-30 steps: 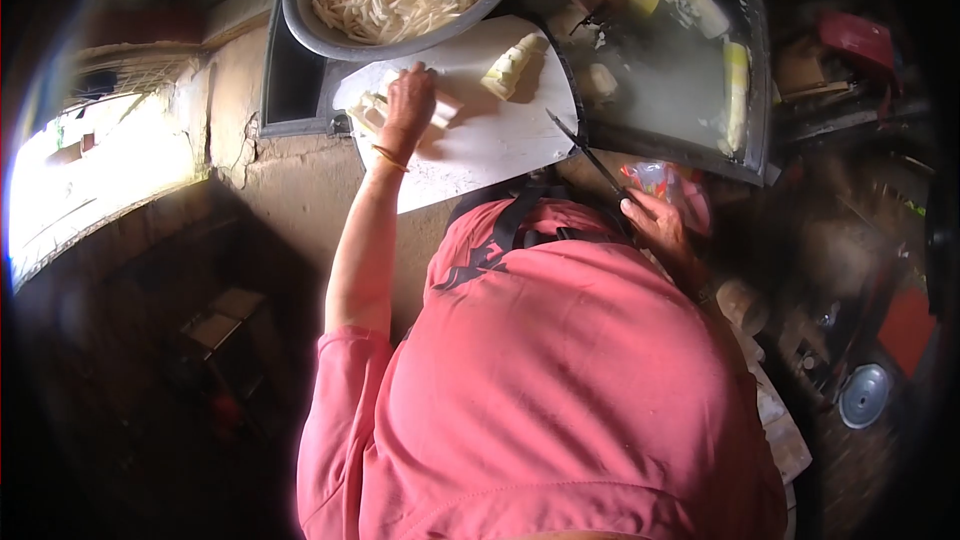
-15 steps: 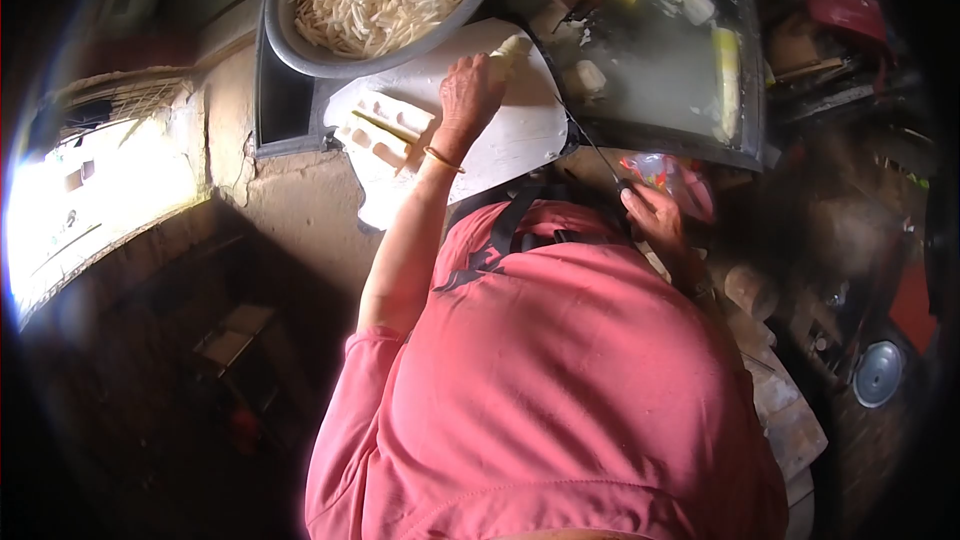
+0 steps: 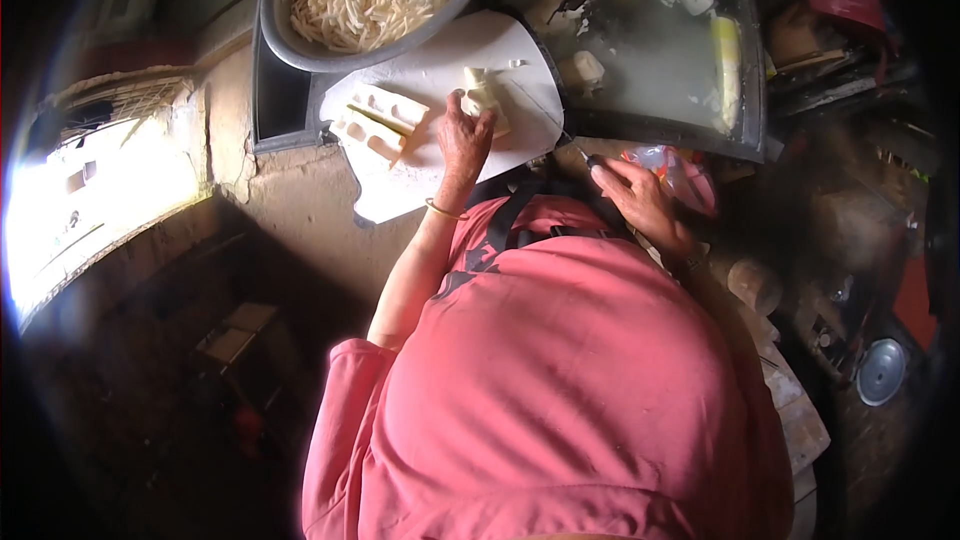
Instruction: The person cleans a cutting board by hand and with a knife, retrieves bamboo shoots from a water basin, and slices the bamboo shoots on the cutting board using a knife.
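Observation:
My left hand (image 3: 465, 140) is closed on a pale bamboo shoot piece (image 3: 478, 87) on the white cutting board (image 3: 400, 185). To its left lie split bamboo shoot halves (image 3: 380, 125) with hollow chambers showing. A small pale scrap (image 3: 517, 63) rests on the board, right of the held piece. My right hand (image 3: 640, 195) grips a knife (image 3: 588, 157) by its dark handle, near the board's right edge. The thin blade points up and left; little of it shows.
A grey basin (image 3: 268, 25) of pale cut strips stands behind the board. On the right, a dark-rimmed glass-like surface (image 3: 650, 90) bears several bamboo shoot pieces and white scraps. A plastic bag (image 3: 690, 180) lies beyond my right hand; a metal lid (image 3: 881, 372) is far right.
My left hand has come nearer to me, and the bamboo shoot piece now lies closer on the board. My right hand has moved left with the knife, towards the board.

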`<action>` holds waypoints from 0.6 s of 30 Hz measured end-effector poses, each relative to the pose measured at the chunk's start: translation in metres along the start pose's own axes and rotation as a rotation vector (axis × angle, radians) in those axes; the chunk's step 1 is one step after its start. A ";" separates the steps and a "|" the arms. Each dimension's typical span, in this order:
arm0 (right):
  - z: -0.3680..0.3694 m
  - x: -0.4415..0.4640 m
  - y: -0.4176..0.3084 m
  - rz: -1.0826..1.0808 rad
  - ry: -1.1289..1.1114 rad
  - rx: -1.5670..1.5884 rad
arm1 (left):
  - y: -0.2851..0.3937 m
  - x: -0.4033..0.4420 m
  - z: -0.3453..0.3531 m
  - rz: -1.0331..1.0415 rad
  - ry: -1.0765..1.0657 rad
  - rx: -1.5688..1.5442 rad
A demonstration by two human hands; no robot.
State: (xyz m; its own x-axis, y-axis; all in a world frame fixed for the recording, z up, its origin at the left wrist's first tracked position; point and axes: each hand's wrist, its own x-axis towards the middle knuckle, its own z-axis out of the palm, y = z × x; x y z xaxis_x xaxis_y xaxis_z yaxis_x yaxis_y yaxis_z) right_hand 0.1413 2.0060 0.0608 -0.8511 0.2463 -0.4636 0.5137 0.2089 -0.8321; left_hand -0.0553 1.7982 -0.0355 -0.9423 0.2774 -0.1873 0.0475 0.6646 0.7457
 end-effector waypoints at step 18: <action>0.020 0.044 -0.026 -0.330 0.023 -0.223 | 0.004 -0.003 0.002 -0.111 -0.136 -0.316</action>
State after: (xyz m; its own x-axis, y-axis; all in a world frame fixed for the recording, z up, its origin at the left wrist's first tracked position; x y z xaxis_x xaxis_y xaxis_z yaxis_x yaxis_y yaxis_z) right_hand 0.0886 1.9930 0.0561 -0.9731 0.1523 -0.1730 0.2258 0.4801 -0.8476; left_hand -0.0514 1.8013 -0.0330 -0.8824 0.3189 -0.3458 -0.1778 0.4545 0.8728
